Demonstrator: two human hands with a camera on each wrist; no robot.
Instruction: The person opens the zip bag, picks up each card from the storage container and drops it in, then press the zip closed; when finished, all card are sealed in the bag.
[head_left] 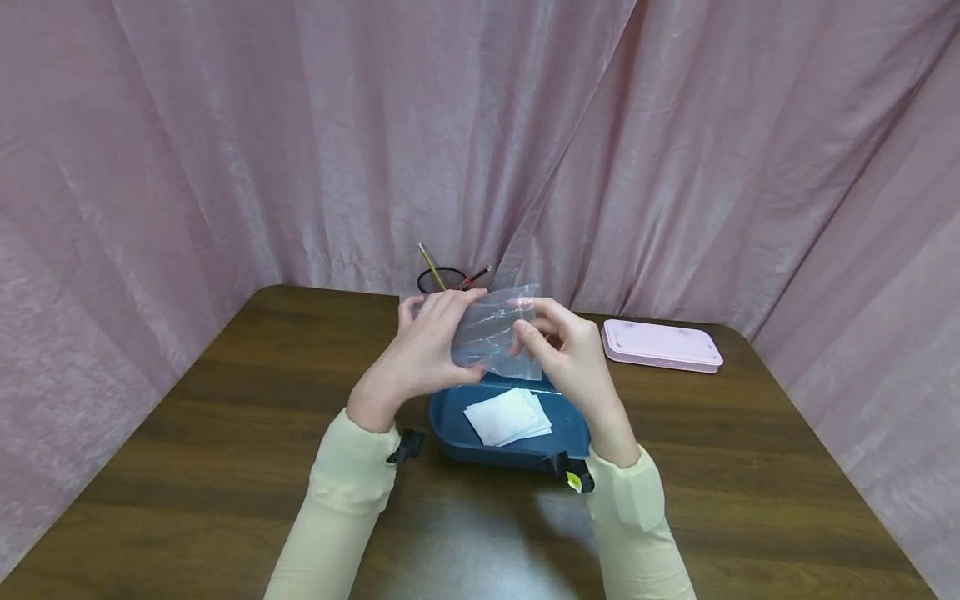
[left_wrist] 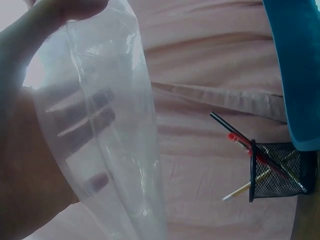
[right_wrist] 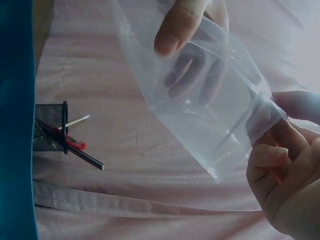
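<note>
Both hands hold up a small clear plastic bag [head_left: 497, 329] above a blue tray [head_left: 450, 429]. My left hand [head_left: 427, 350] grips the bag's left side, its fingers showing through the film [left_wrist: 100, 140]. At the bag's right edge my right hand [head_left: 555, 346] pinches the plastic [right_wrist: 200, 110] between thumb and fingers [right_wrist: 272, 150]. The bag looks empty. A short stack of white paper squares [head_left: 508, 416] lies in the tray under the hands.
A black mesh pen cup [head_left: 441, 279] with pencils stands at the table's back edge. A pink flat case [head_left: 662, 344] lies at the right rear. Pink curtains surround the brown wooden table [head_left: 225, 433].
</note>
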